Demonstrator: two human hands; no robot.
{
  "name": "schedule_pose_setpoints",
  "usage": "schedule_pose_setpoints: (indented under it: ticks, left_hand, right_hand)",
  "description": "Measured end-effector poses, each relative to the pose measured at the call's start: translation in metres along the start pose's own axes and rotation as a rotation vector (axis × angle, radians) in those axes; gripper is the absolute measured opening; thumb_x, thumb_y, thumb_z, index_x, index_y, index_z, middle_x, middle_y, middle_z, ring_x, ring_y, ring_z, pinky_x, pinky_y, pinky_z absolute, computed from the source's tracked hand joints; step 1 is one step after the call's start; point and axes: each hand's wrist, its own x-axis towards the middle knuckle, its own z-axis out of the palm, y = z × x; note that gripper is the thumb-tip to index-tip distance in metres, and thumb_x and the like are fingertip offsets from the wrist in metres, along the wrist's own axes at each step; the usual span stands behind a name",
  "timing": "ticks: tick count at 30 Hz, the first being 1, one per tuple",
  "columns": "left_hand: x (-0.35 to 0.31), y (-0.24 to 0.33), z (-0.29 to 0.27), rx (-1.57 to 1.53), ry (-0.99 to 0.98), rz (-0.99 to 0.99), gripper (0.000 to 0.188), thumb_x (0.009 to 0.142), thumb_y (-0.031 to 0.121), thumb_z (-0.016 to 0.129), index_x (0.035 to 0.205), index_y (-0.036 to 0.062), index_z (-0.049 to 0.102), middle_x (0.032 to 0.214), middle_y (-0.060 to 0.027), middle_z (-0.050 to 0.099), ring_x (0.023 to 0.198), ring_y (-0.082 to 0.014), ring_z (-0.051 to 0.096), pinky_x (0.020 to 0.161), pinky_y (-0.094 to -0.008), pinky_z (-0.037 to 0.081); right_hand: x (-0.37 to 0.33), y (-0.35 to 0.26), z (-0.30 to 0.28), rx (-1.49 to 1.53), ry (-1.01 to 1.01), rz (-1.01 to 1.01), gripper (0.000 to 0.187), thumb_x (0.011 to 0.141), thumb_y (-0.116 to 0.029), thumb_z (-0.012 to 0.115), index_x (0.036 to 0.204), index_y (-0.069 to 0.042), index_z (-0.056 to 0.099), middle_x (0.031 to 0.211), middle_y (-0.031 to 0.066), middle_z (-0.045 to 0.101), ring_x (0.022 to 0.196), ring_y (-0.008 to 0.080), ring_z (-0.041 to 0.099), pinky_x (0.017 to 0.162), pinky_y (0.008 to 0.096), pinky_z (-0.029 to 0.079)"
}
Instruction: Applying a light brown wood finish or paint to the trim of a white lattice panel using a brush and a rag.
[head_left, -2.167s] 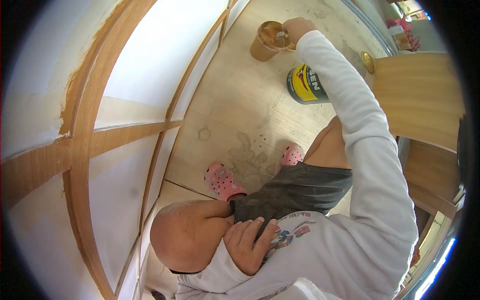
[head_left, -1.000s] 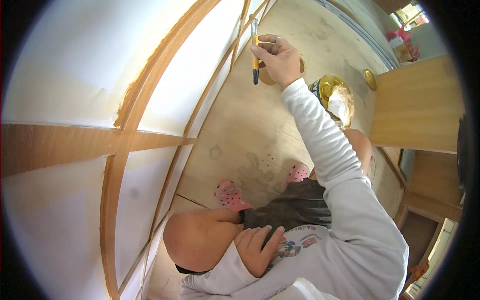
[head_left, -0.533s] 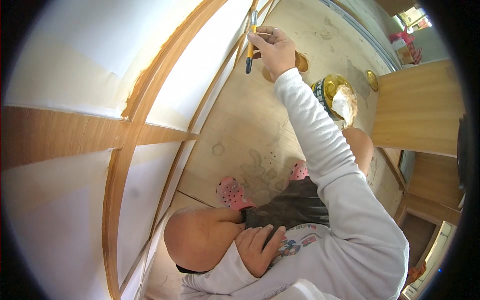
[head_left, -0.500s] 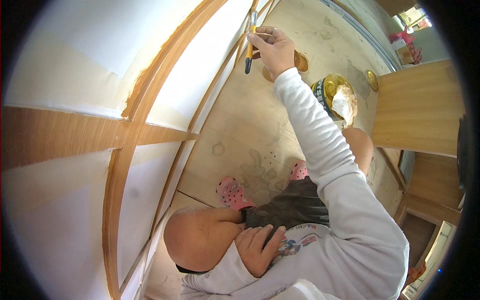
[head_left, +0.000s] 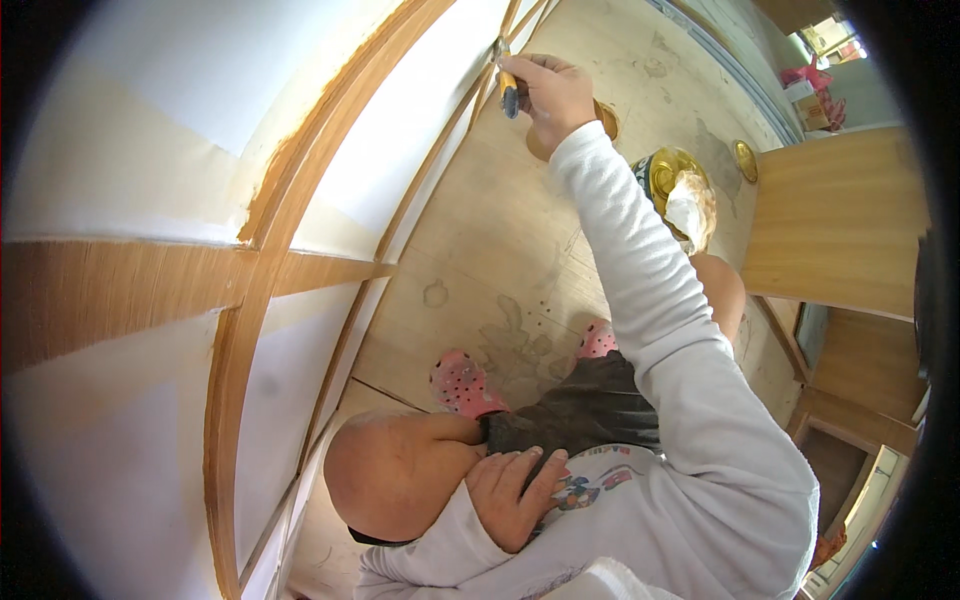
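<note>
A worker in a white long-sleeved sweatshirt [head_left: 690, 390] with a printed front sits low beside a panelled wall, the left hand [head_left: 512, 502] resting palm down over the lap, its fingers loosely bent and the thumb spread apart, against dark grey shorts [head_left: 575, 410]. Below the shorts, a pink perforated clog [head_left: 465, 385] and a second pink clog [head_left: 597, 340] stand on the pale, grey-stained floor [head_left: 450, 245].

At the end of an outstretched arm, the right hand [head_left: 558, 95] grips a slim brush with a yellow, dark-ended handle [head_left: 509, 88] between thumb and fingers. The brush lies well apart from the left hand, its dark end tilted down toward the floor and its working end up by the wall's brown wooden strips [head_left: 480, 85]; whether it touches them cannot be told. White panels [head_left: 420, 90] fill the spaces between the strips.

Just behind the right hand, a tan-brown round tub [head_left: 537, 146] sits on the floor, partly covered by the hand; its inside shows brown, but the contents are mostly hidden. To the right stands a dark-labelled metal can with a gold-coloured top [head_left: 660, 178], a crumpled, brown-stained white cloth or paper [head_left: 688, 212] draped over its near side. Farther off, a round gold-coloured lid [head_left: 745, 161] lies by a light wooden panel [head_left: 835, 220].
</note>
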Motion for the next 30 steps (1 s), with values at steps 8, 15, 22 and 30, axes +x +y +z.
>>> schedule_pose_setpoints:
  ticks: [8, 15, 22, 30]
  left_hand:
    - [0.001, -0.001, 0.000, -0.002, -0.010, 0.002, 0.054, 0.064, 0.023, 0.071, 0.112, -0.0003, 0.059, 0.095, -0.0179, 0.061, 0.081, -0.0303, 0.062, 0.068, -0.0395, 0.050]
    - [-0.002, -0.003, 0.001, -0.027, -0.019, 0.000, 0.056, 0.063, 0.023, 0.071, 0.113, 0.0002, 0.058, 0.096, -0.0189, 0.061, 0.080, -0.0311, 0.062, 0.068, -0.0399, 0.050]
    - [-0.002, -0.001, 0.005, -0.022, 0.027, 0.007, 0.055, 0.063, 0.023, 0.071, 0.113, 0.0004, 0.059, 0.094, -0.0189, 0.062, 0.079, -0.0310, 0.062, 0.067, -0.0402, 0.050]
    - [-0.005, 0.000, 0.003, -0.022, 0.012, 0.012, 0.054, 0.066, 0.024, 0.071, 0.114, 0.0004, 0.058, 0.095, -0.0183, 0.062, 0.080, -0.0300, 0.062, 0.067, -0.0393, 0.051]
  right_hand:
    - [-0.006, 0.012, 0.010, -0.150, 0.031, -0.278, 0.028, 0.075, -0.007, 0.071, 0.092, 0.009, 0.057, 0.077, 0.0133, 0.064, 0.061, 0.0159, 0.063, 0.053, 0.0265, 0.053]
    - [-0.005, 0.031, 0.004, -0.193, 0.017, -0.053, 0.025, 0.077, -0.005, 0.070, 0.094, 0.006, 0.056, 0.081, 0.0130, 0.064, 0.064, 0.0172, 0.062, 0.057, 0.0281, 0.054]
    - [0.003, 0.015, -0.003, -0.059, -0.033, 0.137, 0.022, 0.074, -0.005, 0.070, 0.089, 0.007, 0.060, 0.075, 0.0120, 0.063, 0.058, 0.0176, 0.061, 0.054, 0.0285, 0.052]
    - [0.023, -0.004, -0.009, -0.080, -0.048, 0.344, 0.016, 0.077, -0.005, 0.068, 0.084, 0.007, 0.060, 0.074, 0.0089, 0.059, 0.060, 0.0188, 0.057, 0.056, 0.0292, 0.053]
